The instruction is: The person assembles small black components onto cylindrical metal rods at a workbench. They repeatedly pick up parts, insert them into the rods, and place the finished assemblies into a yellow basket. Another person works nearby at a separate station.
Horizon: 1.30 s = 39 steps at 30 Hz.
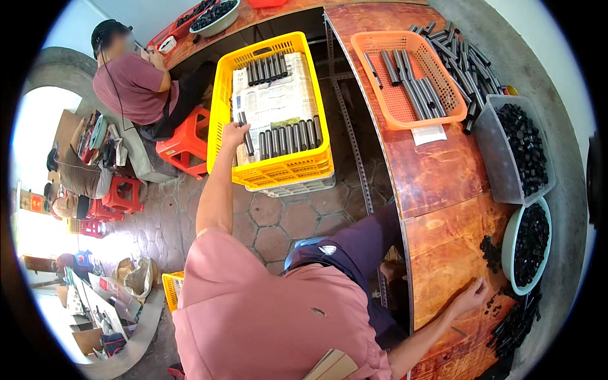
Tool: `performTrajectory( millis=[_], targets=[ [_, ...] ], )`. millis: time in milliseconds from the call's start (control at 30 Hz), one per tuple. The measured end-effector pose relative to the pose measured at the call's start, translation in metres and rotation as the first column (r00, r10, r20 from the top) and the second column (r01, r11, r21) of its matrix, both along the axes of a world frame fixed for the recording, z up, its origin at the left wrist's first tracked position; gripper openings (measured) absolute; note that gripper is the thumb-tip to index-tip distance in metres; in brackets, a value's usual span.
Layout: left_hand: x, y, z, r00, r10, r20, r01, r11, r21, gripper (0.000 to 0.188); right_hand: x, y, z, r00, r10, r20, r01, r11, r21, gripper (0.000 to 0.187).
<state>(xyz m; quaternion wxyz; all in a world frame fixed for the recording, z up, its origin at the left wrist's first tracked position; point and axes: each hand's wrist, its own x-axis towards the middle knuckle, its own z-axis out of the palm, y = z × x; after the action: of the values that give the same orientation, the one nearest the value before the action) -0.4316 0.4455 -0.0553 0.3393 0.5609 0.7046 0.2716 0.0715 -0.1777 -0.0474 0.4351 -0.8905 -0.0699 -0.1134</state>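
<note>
So the left hand point(235, 135) has its fingers closed round a slim dark grey cylindrical tube point(247, 140), at the near left corner of a bright yellow slotted plastic crate point(285, 166). That tube sits slightly tilted beside a neat row of matching dark tubes point(288, 139), and that's my worry: if the grip slips or the end swings right, it could bump the row and set the round ones rolling. The creased newspaper lining point(269, 101) doesn't look fixed either, so a drag could ruck it up.

Right hand point(472, 297) is over the glossy orange-brown wood-patterned tabletop point(437, 164), fingers curled in — can't tell if anything's in them. Loose black bits point(489, 252) lie nearby, so a careless sleeve might scatter them.

Material-wise, the tubes look smooth with a dull sheen, the round pale green bowl point(507, 263) is heaped with small, chunky black pieces, and the orange mesh-bottomed plastic basket point(405, 124) holds more tubes, lying less tidily.
</note>
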Motion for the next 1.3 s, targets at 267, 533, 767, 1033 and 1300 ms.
performTrajectory(
  millis=[267,533,767,1033,1300],
  targets=[
    [-0.042,0.018,-0.057,0.942,0.214,0.257,-0.170,0.969,-0.181,0.021,0.006,-0.002,-0.005,0.998,0.039,0.044,-0.037,0.998,-0.050,0.034],
    [-0.062,0.028,-0.052,0.895,0.115,0.430,0.002,0.965,-0.263,0.022,-0.004,0.014,0.012,1.000,0.000,-0.020,-0.002,0.995,-0.103,0.028],
    [-0.033,0.019,-0.075,0.997,-0.042,-0.060,0.027,0.969,-0.244,0.043,0.005,0.002,-0.002,0.999,0.035,0.027,-0.031,0.990,-0.135,0.031],
    [-0.023,0.011,-0.090,0.981,-0.061,-0.185,0.006,0.958,-0.286,0.028,0.004,0.002,-0.002,0.999,0.034,0.039,-0.029,0.993,-0.116,0.029],
    [-0.049,0.021,-0.109,0.966,-0.179,-0.188,0.111,0.939,-0.325,0.028,0.001,0.006,-0.001,0.999,0.028,0.032,-0.024,0.992,-0.124,0.028]
  ],
)
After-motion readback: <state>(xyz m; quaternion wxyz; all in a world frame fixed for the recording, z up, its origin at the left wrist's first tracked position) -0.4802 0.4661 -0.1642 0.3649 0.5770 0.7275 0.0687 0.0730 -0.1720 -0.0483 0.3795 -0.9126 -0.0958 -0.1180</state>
